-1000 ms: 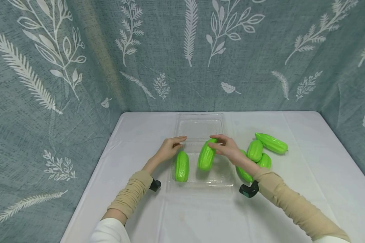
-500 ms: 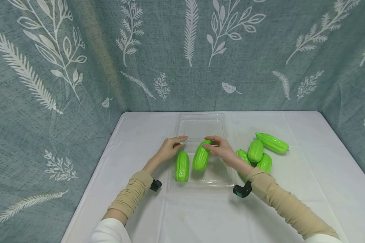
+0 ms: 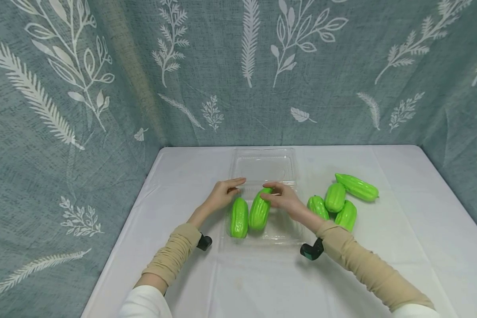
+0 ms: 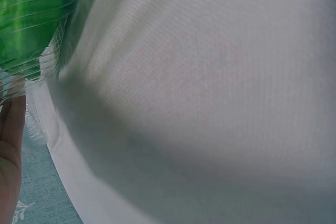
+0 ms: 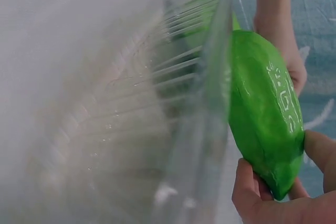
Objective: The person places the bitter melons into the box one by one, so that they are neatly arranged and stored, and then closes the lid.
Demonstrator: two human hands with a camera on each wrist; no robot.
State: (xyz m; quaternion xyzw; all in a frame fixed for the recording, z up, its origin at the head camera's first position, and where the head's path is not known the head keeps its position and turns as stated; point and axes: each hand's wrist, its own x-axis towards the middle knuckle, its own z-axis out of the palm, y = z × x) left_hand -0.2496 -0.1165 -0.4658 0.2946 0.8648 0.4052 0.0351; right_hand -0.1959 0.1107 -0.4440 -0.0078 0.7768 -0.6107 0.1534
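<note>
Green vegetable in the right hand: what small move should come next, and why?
Perhaps lower the held vegetable fully into the clear box: the right hand pinches its far end, the right wrist view shows that end above the rim, and another vegetable lies inside at the left.

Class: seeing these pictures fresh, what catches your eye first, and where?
First, the bright green vegetable that the right hand grips over the clear container. Next, four more green vegetables to the right on the white tabletop. Then the blue-green backdrop behind, printed with white leaves.
</note>
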